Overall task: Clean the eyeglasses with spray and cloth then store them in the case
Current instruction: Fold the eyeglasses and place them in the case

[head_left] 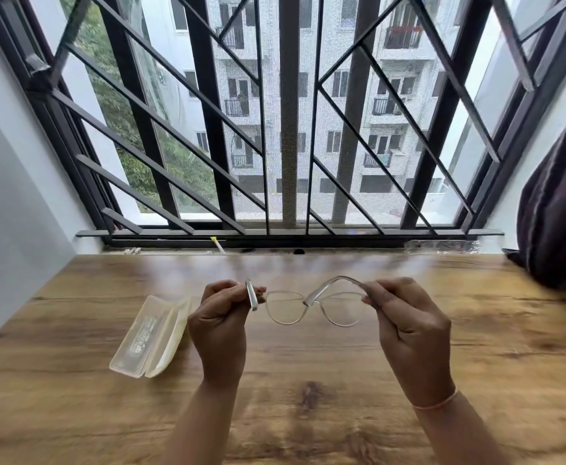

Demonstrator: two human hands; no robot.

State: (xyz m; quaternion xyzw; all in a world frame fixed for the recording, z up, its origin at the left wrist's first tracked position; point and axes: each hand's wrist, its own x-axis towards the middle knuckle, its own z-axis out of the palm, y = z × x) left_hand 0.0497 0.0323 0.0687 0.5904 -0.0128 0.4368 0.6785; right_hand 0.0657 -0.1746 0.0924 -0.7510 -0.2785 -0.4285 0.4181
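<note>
Pinching the glasses [315, 298] with left hand [219, 327] and right hand [409, 327], you seem mid-fold. Close both temples gently; the case [150, 337] lies left.

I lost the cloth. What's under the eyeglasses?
Only wooden table shows beneath the eyeglasses, through their clear lenses. The left hand and right hand gripping them cover table below.

Just left of your left hand [219, 327], the open case [147, 337] lies on the table [476, 357] and blocks that side. Between your right hand [409, 330] and the dark curtain [560, 213], bare wood gives room to pass. The window grille [288, 129] closes the far edge. The eyeglasses [308, 308] span the gap between your 2 hands.
</note>
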